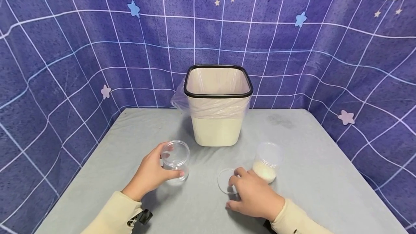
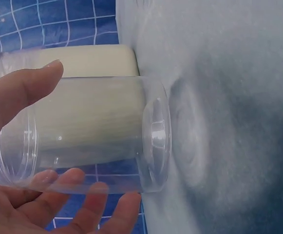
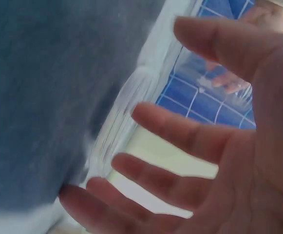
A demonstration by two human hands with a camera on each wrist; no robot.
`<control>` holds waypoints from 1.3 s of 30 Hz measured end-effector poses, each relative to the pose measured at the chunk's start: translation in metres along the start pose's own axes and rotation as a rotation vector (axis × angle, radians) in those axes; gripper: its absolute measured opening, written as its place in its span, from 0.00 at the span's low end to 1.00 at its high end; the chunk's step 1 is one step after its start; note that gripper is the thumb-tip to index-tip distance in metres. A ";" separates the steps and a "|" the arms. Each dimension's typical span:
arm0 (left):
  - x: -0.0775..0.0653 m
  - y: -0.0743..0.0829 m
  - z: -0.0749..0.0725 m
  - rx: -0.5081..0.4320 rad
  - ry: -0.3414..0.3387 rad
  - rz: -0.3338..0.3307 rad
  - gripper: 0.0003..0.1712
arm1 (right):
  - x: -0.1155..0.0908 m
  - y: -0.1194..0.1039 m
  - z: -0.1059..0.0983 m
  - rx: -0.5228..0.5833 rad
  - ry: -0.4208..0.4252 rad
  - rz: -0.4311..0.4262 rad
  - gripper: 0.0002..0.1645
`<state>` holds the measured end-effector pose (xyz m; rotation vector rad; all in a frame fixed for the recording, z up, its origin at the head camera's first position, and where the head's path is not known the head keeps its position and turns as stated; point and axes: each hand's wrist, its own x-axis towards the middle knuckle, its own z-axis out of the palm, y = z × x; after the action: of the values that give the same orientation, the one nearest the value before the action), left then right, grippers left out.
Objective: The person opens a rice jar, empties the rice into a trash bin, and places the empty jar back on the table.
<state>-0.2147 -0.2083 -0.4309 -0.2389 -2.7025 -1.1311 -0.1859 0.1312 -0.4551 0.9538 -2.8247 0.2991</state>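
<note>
My left hand [image 1: 147,176] holds an upright clear plastic jar [image 1: 176,159], thumb on the near side and fingers round the far side. In the left wrist view the jar [image 2: 90,126] looks empty and its base is close to the table; I cannot tell if it touches. A round clear lid [image 1: 225,182] lies flat on the table. Over its right edge hovers my right hand [image 1: 255,195], fingers spread and loosely bent; the right wrist view shows nothing pinched between them. Just beyond that hand stands another clear jar [image 1: 265,170], its lower part filled with white grains.
A cream bin [image 1: 216,129] with a black rim and a clear bag liner stands at the back centre of the grey-covered table [image 1: 143,125]. Purple gridded fabric [image 1: 146,57] hangs behind and along both sides.
</note>
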 end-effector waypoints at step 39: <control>-0.015 -0.013 -0.024 0.091 -0.048 -0.116 0.58 | 0.079 -0.033 0.018 0.057 0.029 -0.030 0.46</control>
<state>-0.2001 -0.2356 -0.4265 -0.0974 -2.8344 -1.0405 -0.2295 0.0547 -0.4523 0.9936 -2.7867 0.3889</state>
